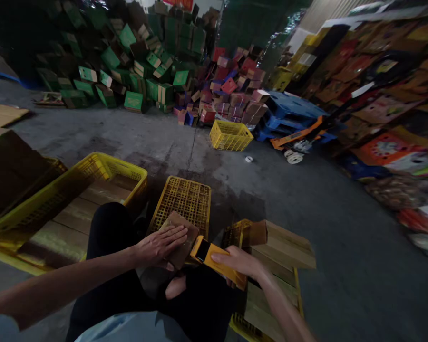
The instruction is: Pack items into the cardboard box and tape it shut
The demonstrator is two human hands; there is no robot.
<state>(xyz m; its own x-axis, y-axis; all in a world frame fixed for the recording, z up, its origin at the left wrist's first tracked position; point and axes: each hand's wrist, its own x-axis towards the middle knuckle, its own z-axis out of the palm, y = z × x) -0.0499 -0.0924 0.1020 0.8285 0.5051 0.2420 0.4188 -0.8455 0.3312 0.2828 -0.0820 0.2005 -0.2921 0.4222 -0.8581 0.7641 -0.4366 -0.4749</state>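
A small brown cardboard box (185, 254) sits tilted over my lap, at the near end of an upturned yellow crate (185, 199). My left hand (164, 244) lies across the top of the box, fingers stretched over it and the thumb side at its near edge, holding it steady. My right hand (231, 261) is wrapped around an orange-yellow handheld device (217, 261) with a dark panel, which looks like a handheld printer. Its front end is against or very close to the box's right side; contact cannot be made out.
Left stands a yellow crate (128, 166) with flat cardboard boxes inside. Another box-filled yellow crate (299, 294) is at my right, a longer box (285, 244) on top. Ahead are a yellow crate (231, 137), a white roll (248, 159), a pallet jack (299, 137) and heaped green boxes (133, 100).
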